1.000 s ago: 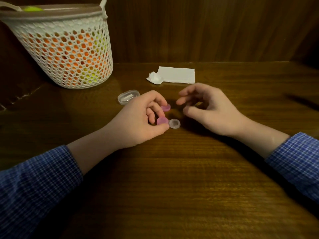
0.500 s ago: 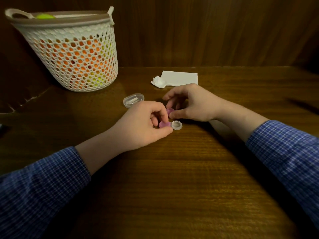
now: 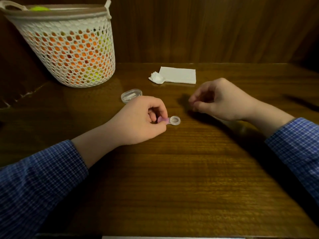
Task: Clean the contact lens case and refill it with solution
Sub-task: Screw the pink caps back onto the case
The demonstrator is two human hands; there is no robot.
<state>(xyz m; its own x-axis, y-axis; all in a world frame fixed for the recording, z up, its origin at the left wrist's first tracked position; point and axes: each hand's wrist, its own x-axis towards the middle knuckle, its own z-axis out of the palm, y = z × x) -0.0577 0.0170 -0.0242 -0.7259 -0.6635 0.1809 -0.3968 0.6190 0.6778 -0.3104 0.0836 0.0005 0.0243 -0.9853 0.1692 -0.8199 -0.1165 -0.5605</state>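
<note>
The contact lens case (image 3: pixel 170 120), pinched at its pink-capped end by the left hand (image 3: pixel 138 120), should be held steady while the clenched right hand (image 3: pixel 222 100), contents unseen, is brought back to the uncapped well.

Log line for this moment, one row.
left hand pinches lens case | one well uncapped | right hand off case, curled | tissue unused
</note>
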